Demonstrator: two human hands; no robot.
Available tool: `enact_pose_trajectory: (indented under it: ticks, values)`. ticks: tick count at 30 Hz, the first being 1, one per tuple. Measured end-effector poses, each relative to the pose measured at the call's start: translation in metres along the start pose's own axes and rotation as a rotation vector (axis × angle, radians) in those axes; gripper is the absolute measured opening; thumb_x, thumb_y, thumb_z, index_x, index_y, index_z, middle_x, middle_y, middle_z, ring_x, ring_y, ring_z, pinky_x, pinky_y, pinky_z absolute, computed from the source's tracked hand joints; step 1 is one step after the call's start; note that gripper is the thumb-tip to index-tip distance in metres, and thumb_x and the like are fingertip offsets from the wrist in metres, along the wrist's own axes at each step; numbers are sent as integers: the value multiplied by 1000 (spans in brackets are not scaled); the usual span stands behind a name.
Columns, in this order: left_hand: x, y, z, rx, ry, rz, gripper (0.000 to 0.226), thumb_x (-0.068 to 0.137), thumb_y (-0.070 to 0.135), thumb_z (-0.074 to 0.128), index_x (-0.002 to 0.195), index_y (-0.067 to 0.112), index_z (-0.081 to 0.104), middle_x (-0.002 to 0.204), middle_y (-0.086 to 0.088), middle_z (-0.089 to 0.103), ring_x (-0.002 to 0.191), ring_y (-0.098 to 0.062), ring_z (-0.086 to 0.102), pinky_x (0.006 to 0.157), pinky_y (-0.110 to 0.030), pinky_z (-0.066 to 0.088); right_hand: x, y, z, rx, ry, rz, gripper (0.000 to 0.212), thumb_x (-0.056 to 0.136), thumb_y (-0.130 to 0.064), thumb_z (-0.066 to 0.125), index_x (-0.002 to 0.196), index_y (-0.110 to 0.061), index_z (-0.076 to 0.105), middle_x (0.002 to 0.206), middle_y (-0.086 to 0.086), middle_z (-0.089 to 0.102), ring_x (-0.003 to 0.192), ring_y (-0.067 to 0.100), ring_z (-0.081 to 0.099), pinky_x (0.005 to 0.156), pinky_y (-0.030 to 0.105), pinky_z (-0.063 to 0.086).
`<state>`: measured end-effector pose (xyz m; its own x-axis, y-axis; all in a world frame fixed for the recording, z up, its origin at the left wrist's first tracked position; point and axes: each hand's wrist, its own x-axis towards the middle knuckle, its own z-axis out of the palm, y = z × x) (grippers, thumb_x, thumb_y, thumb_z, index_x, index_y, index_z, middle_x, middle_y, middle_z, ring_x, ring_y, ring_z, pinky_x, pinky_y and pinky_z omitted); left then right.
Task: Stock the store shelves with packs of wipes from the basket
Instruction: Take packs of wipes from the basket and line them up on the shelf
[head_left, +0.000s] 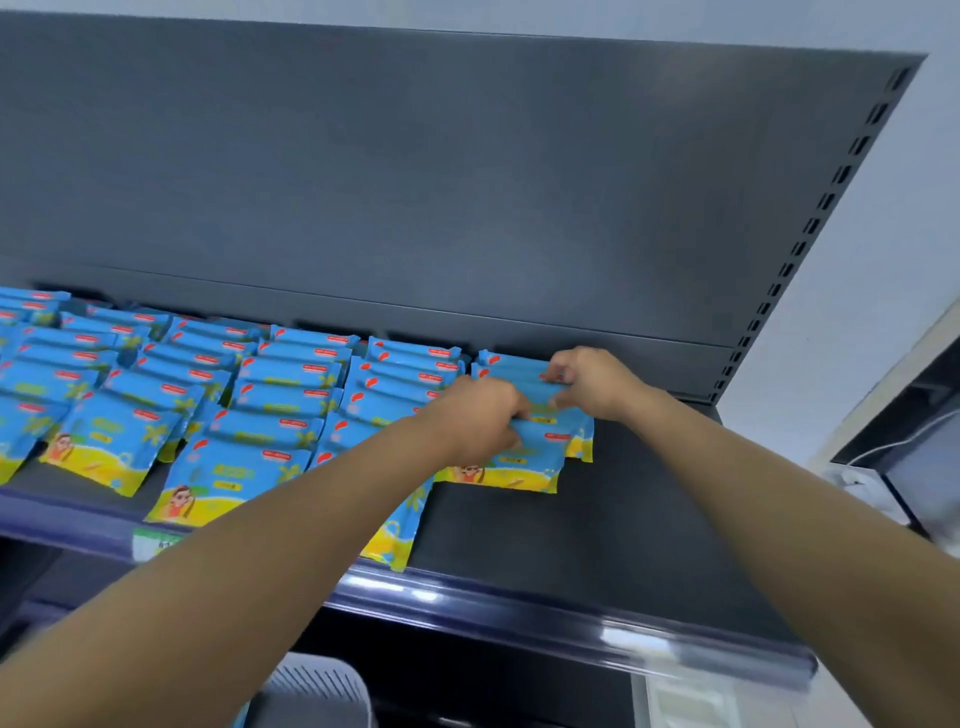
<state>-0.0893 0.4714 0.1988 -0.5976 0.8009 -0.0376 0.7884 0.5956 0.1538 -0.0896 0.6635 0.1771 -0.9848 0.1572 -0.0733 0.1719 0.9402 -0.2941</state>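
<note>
Though blurred, perhaps basket (318, 688) beneath shelf (623, 519)

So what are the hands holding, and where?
The left hand grips the front pack by its top edge; the right hand pinches the top of the pack behind.

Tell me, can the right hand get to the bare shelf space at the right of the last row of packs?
Probably yes. The right hand pinches a pack in the last row, right beside the bare shelf, and nothing lies between them.
</note>
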Motion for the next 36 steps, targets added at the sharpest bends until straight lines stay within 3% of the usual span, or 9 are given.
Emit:
enact_pose_trajectory:
  ticks: [4, 10, 17, 22, 25, 30, 36]
  values:
    - [23, 0, 13, 22, 19, -20, 30, 90, 19, 51, 118, 14, 59, 117, -5, 59, 109, -25, 52, 93, -33, 34, -10, 11, -7, 96, 130, 40, 21, 84, -11, 62, 105, -14, 64, 93, 2, 60, 84, 19, 55, 74, 30, 46]
    - [36, -4, 33, 189, 55, -24, 41, 88, 29, 56, 127, 17, 51, 125, -6, 50, 119, -26, 41, 99, -37, 28, -38, 7, -12, 2, 287, 42, 22, 87, -14, 55, 109, -11, 61, 109, 10, 61, 99, 29, 57, 85, 39, 48]
    - [3, -14, 18, 143, 221, 14, 45, 87, 31, 57, 130, 18, 48, 127, -3, 47, 121, -24, 40, 101, -35, 26, -71, -33, -9, -129, 388, -32, 28, 90, -20, 54, 116, -12, 57, 116, 9, 57, 111, 30, 49, 91, 40, 42]
    - [-72, -45, -5, 70, 497, 74, 36, 80, 22, 67, 114, 11, 61, 109, -11, 58, 105, -33, 51, 89, -35, 28, -95, -98, 7, -149, 439, -148, 32, 91, -19, 52, 123, -13, 55, 123, 7, 53, 114, 29, 45, 93, 39, 35]
    - [-128, -72, -11, 95, 587, 71, 35, 71, 24, 64, 103, 8, 65, 99, -13, 64, 93, -35, 60, 81, -34, 28, -110, -143, 27, -125, 483, -235, 30, 89, -17, 55, 118, -8, 59, 117, 12, 56, 109, 34, 49, 91, 43, 38]
    - [-220, -113, 6, 58, 548, 30, 33, 71, 23, 66, 100, 7, 67, 96, -11, 65, 89, -32, 61, 79, -33, 30, -140, -217, 84, -81, 501, -407, 28, 80, -17, 58, 104, -5, 64, 102, 13, 63, 96, 35, 58, 81, 42, 45]
    - [-301, -161, 74, 11, 309, -64, 35, 74, 21, 72, 105, 7, 65, 101, -12, 63, 97, -34, 59, 84, -39, 37, -169, -273, 177, -106, 271, -449, 25, 76, -12, 71, 100, -7, 65, 98, 12, 64, 92, 35, 60, 76, 41, 47]
